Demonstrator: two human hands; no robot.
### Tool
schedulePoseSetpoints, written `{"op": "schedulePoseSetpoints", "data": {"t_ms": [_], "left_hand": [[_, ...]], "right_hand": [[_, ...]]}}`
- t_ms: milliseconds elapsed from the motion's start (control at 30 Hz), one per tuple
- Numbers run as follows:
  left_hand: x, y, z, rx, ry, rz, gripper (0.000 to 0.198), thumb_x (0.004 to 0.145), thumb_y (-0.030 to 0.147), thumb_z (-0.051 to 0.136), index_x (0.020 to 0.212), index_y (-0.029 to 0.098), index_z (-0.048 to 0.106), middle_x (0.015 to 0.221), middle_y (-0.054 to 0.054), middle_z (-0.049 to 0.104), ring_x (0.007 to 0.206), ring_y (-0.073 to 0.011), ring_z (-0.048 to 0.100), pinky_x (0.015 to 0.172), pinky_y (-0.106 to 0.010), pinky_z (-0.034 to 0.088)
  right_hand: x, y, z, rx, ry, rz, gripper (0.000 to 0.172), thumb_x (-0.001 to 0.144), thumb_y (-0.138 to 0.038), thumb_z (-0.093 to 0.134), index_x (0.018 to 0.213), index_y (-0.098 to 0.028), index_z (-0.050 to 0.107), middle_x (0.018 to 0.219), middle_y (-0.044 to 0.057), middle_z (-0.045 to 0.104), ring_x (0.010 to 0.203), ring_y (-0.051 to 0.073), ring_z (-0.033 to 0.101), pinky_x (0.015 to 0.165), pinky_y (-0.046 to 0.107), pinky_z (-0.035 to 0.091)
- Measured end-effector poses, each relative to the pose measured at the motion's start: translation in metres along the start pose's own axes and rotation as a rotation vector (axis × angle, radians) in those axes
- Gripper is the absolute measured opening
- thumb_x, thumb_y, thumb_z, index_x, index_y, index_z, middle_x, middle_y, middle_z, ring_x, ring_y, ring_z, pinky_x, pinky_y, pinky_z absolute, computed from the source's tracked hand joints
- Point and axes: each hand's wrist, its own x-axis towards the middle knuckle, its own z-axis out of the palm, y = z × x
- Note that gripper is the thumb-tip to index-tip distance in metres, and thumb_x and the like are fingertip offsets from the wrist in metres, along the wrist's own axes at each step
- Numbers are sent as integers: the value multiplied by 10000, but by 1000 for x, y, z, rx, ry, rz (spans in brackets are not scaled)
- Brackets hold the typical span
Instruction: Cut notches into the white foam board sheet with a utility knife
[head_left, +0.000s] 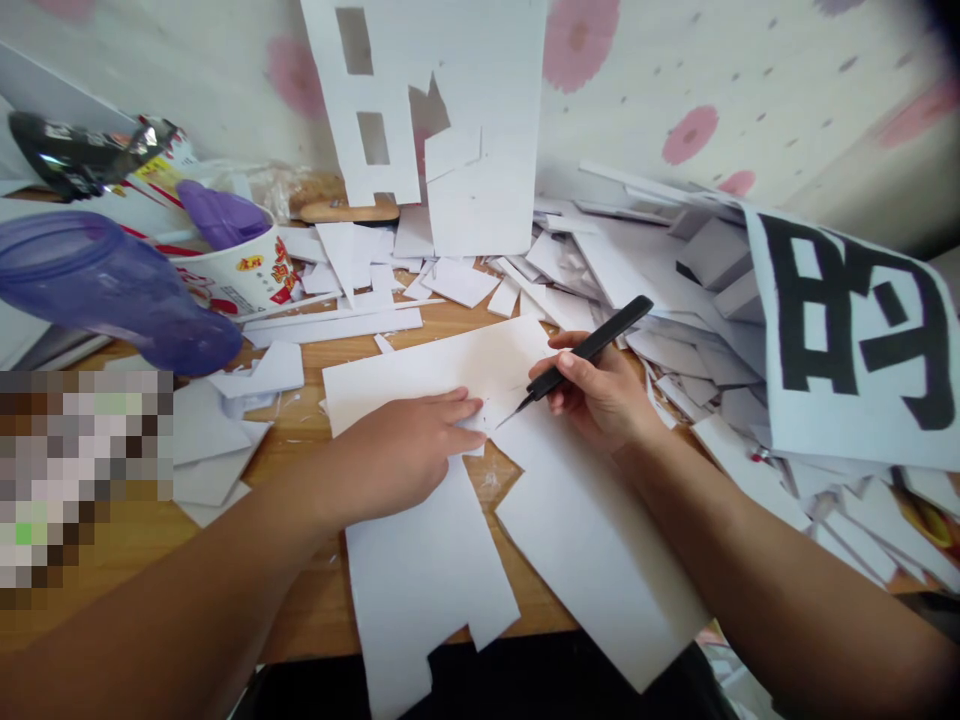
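Note:
A white foam-like board with angular cut-outs lies across the wooden table, its lower parts reaching past the front edge. My left hand rests flat on its left part, fingers pointing right with small gaps between them. In my right hand is a black craft knife, held like a pen. The blade tip meets or hovers just over the board, a little right of my left fingertips, near the top of the opening.
White offcuts litter the table. Behind stands a cut white panel. At left are a purple bottle and a paper cup; at right, a sheet with a black character.

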Motion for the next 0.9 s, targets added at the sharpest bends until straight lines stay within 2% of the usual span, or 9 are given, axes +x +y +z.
{"op": "schedulePoseSetpoints", "data": {"t_ms": [167, 400, 667, 900], "left_hand": [[0, 2, -2, 18, -4, -2, 515, 817, 22, 504, 1252, 231, 682, 1529, -64, 441, 1428, -225, 394, 1154, -369, 368], [1, 1, -3, 6, -12, -16, 528, 808, 9, 496, 1257, 214, 685, 1539, -71, 419, 1431, -230, 387, 1170, -357, 342], [0, 0, -1, 59, 21, 5, 517, 823, 16, 478, 1244, 225, 692, 1515, -66, 455, 1415, -227, 412, 1148, -367, 379], [2, 2, -3, 53, -28, -6, 516, 828, 9, 475, 1251, 214, 688, 1534, -84, 420, 1430, -235, 385, 1158, -383, 361]], "right_hand": [[2, 4, 2, -23, -1, -26, 558, 698, -482, 839, 1058, -211, 510, 772, 8, 747, 426, 87, 557, 396, 200, 454], [3, 4, 6, -25, -11, -31, 549, 720, -459, 815, 1071, -193, 487, 758, 18, 741, 445, 86, 547, 420, 200, 445], [4, 5, 6, -29, -20, -16, 534, 732, -432, 800, 1083, -185, 481, 764, 23, 733, 469, 95, 552, 444, 216, 439], [5, 9, 3, -62, -61, -36, 488, 781, -428, 770, 1091, -188, 479, 788, 23, 733, 475, 92, 548, 454, 219, 449]]}}
